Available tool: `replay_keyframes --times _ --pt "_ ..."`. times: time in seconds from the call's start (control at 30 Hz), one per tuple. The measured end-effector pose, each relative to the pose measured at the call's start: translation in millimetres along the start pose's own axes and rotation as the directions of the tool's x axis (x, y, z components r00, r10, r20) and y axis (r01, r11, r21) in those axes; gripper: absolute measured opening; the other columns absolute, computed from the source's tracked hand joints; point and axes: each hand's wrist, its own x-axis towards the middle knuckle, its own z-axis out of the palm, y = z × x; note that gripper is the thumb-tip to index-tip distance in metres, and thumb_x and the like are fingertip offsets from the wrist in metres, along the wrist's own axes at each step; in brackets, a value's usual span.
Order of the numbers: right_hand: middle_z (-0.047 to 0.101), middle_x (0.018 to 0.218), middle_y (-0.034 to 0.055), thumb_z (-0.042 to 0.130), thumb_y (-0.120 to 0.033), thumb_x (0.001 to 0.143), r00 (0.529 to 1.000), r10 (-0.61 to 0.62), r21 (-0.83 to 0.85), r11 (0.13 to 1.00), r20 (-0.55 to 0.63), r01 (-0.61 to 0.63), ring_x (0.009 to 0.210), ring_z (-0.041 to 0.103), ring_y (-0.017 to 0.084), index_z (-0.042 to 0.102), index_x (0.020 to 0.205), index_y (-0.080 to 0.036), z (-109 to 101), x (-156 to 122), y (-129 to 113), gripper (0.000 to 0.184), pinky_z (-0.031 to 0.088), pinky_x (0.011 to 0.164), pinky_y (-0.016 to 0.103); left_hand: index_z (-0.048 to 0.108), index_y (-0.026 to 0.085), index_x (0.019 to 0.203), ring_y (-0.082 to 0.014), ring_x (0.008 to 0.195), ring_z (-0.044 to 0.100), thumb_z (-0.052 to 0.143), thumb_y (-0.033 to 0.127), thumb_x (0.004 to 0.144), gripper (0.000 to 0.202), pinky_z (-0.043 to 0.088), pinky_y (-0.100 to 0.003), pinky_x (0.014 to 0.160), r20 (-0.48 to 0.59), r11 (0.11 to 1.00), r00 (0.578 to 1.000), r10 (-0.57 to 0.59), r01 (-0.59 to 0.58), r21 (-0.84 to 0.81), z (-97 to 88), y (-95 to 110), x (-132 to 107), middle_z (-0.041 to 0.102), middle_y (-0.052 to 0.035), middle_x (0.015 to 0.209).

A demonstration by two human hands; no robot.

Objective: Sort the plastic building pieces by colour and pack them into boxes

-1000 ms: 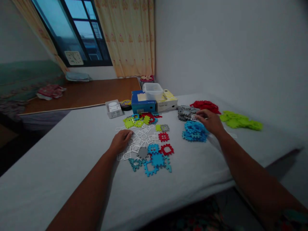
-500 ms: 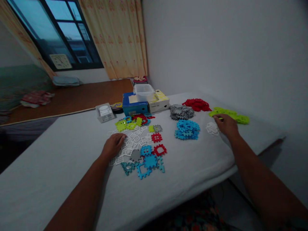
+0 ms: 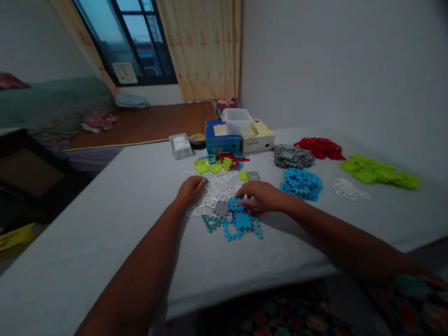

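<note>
Loosely spread white square lattice pieces (image 3: 214, 190) lie in the middle of the table. At their left edge rests my left hand (image 3: 191, 191), fingers curled together; whatever may be in them is hidden. My right hand (image 3: 261, 195) reaches over the right side of the spread, thumb and fingers apart, close to a blue toothed building tile (image 3: 236, 204). Red pieces lie partly hidden beneath it. Nearer me are more blue tiles (image 3: 242, 219), a grey tile (image 3: 221, 208) and teal triangular pieces (image 3: 211, 223). Green tiles (image 3: 210, 165) lie behind the white ones.
Sorted piles stand to the right: blue (image 3: 301, 183), grey (image 3: 293, 156), red (image 3: 321, 148), green (image 3: 380, 171) and a small white pile (image 3: 348, 189). At the back are a blue box (image 3: 223, 139), a yellow-white box (image 3: 259, 137), a clear plastic tub (image 3: 238, 121) and a small white box (image 3: 180, 146).
My right hand has moved left from the small white pile to the mixed pieces. My left hand stays by the white lattice pieces. The head view has turned left.
</note>
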Motion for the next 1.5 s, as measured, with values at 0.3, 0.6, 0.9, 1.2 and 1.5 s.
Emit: replay_keyframes --times 0.3,0.6,0.9,1.2,1.5 --pt "0.065 0.117 0.0084 0.077 -0.047 0.077 0.974 -0.22 0.27 0.942 0.047 0.199 0.103 0.059 0.022 0.061 0.126 -0.022 18 -10 4 0.058 0.048 0.089 0.034 0.072 0.021 0.098 -0.0244 0.101 0.063 0.036 0.046 0.095 0.044 0.046 -0.034 0.092 -0.011 0.999 0.999 0.033 -0.032 0.032 4.9 -4 1 0.073 -0.0068 0.104" --pt "0.067 0.112 0.0124 0.056 -0.027 0.094 0.98 0.013 -0.158 0.986 -0.199 -0.045 0.107 0.053 0.027 0.069 0.112 -0.019 40 21 40 0.024 0.041 0.091 0.042 0.071 0.022 0.102 -0.0229 0.106 0.061 0.034 0.045 0.096 0.044 0.044 -0.036 0.099 0.024 0.997 0.999 0.047 -0.049 0.066 3.6 -3 1 0.071 -0.0067 0.107" --pt "0.066 0.101 0.0116 0.051 -0.029 0.097 0.988 0.004 -0.357 0.932 -0.157 -0.061 0.097 0.055 0.025 0.069 0.105 -0.019 44 19 23 0.022 0.037 0.079 0.035 0.073 0.02 0.092 -0.0223 0.096 0.065 0.037 0.044 0.093 0.043 0.049 -0.033 0.086 -0.034 0.994 0.999 -0.036 0.032 -0.106 0.7 -1 -1 0.074 -0.0058 0.096" --pt "0.071 0.1 0.009 0.049 -0.03 0.096 0.849 0.106 -0.017 0.991 -0.517 -0.134 0.093 0.063 0.022 0.07 0.1 -0.02 25 7 30 0.023 0.047 0.08 0.033 0.072 0.02 0.083 -0.0237 0.091 0.066 0.041 0.051 0.09 0.044 0.051 -0.033 0.081 -0.023 0.992 0.998 -0.058 0.055 -0.113 -3.5 4 -2 0.073 -0.0058 0.083" --pt "0.074 0.091 0.0086 0.055 -0.048 0.084 0.386 0.5 0.203 0.776 -0.775 -0.597 0.08 0.068 0.024 0.071 0.095 -0.021 -54 -143 126 0.033 0.052 0.076 0.039 0.072 0.022 0.098 -0.0242 0.101 0.065 0.038 0.053 0.09 0.046 0.049 -0.035 0.091 -0.016 0.997 0.999 -0.03 0.029 -0.071 -1.8 -5 3 0.074 -0.0054 0.106"
